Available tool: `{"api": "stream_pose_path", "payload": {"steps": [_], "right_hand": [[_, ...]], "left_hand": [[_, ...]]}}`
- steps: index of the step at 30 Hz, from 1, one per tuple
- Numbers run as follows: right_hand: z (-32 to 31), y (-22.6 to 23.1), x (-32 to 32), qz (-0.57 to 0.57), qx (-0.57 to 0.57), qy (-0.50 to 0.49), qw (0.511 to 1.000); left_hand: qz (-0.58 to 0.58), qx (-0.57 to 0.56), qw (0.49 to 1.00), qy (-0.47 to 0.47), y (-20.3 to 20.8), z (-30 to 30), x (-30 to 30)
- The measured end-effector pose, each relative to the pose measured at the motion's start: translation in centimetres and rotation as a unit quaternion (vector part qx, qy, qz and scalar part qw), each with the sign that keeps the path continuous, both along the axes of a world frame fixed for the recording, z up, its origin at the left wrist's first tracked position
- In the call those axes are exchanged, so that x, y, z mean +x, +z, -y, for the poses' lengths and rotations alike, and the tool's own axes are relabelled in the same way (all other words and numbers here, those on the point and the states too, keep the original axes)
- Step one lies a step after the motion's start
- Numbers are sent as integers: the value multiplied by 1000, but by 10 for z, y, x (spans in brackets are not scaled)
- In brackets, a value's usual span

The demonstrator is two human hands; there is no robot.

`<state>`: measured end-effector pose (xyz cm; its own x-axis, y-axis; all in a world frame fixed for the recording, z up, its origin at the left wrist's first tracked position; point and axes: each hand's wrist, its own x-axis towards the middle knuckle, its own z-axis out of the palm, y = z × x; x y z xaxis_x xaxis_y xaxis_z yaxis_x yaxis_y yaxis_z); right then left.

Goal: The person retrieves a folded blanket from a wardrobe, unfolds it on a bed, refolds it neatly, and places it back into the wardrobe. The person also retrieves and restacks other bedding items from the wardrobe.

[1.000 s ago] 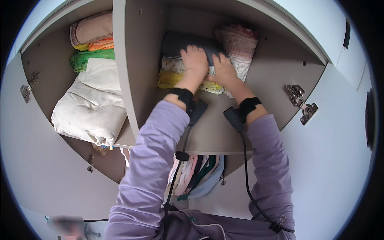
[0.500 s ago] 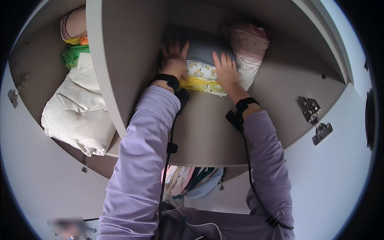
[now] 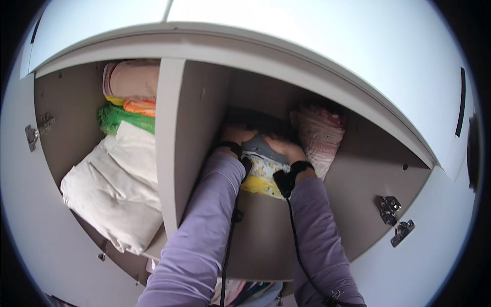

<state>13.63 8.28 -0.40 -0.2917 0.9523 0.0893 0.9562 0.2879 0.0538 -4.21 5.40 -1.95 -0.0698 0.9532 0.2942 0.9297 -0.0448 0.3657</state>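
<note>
In the right compartment lies a folded stack: a dark grey folded cloth (image 3: 265, 149) on top, a white cloth with a yellow-orange print (image 3: 260, 167) below it, and a yellow cloth (image 3: 262, 185) at the bottom. My left hand (image 3: 238, 135) rests on the left side of the grey cloth, thumb stretched inward. On its right side lies my right hand (image 3: 284, 149), its thumb pointing towards the left one. Both hands look open; their other fingers fade into shadow at the back and are slightly blurred.
A pinkish-red patterned folded bundle (image 3: 319, 137) stands right of the stack. Beyond the divider (image 3: 170, 138), the left compartment holds a cream folded cloth (image 3: 115, 187) and green, orange and pink textiles. Metal hinges (image 3: 396, 220) jut out at the right; hanging clothes (image 3: 250, 292) show below.
The view has tilted up, showing the white upper doors. My hands have moved deeper over the grey cloth and closer together, thumbs now turned inward.
</note>
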Motion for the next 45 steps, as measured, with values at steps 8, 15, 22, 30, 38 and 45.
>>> {"api": "stream_pose_path", "payload": {"steps": [8,15,22,30,38,45], "right_hand": [[13,20,28,-131,0,62,989],[-49,44,-23,-98,42,219,970],[-67,-15,-5,-182,-9,124,975],[3,-17,-2,-112,-6,41,993],[65,-33,24,-73,-10,-15,997],[115,-46,30,-43,-5,-18,999]], "left_hand": [[45,-18,999,-13,-13,-32,-7],[15,-14,1000,17,-16,-13,-2],[-16,-2,998,-53,-14,-18,-6],[2,4,1000,-4,-19,-11,1],[-121,15,977,176,-30,55,45],[-167,-203,962,67,-44,165,89]]}}
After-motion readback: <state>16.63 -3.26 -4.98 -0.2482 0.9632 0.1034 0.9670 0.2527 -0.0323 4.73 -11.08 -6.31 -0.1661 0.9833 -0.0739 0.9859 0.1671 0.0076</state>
